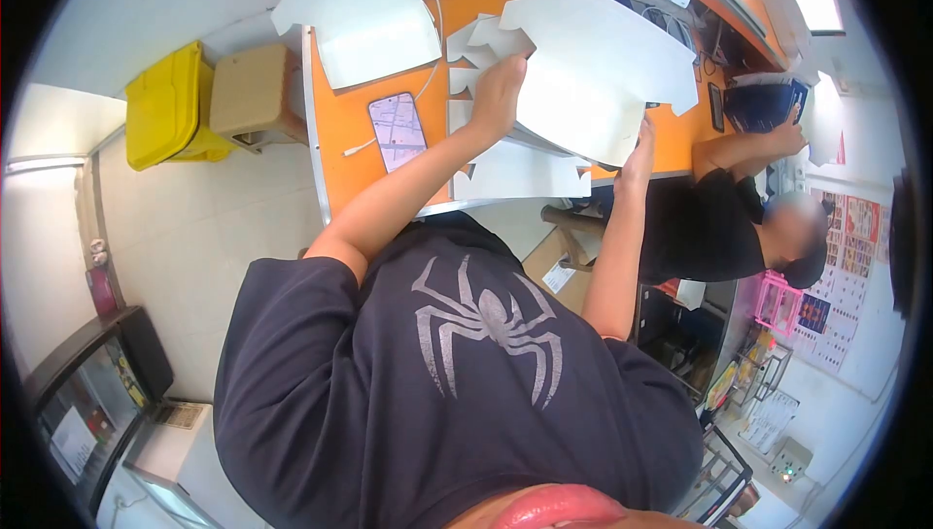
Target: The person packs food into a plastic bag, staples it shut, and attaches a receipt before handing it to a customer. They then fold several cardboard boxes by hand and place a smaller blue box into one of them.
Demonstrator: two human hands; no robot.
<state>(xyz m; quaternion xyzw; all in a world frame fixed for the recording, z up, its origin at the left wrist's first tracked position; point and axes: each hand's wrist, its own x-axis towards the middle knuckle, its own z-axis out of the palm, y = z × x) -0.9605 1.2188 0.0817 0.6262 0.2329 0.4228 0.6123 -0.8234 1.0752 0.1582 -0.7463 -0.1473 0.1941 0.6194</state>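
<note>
A white cardboard box with a raised, tabbed lid flap is between my two hands over the orange table. My left hand is closed on its left side, the fingertips partly hidden by the cardboard. At the near right corner my right hand grips the edge, with some fingers out of sight behind it. Beneath the box lie white cardboard blanks with cut slots. A similar folded white box stands to the left on the table.
A phone with a lit screen and a white cable lies left of the blanks. On the right, another person in black holds a dark blue package. A yellow bin and a beige stool stand left of the table.
</note>
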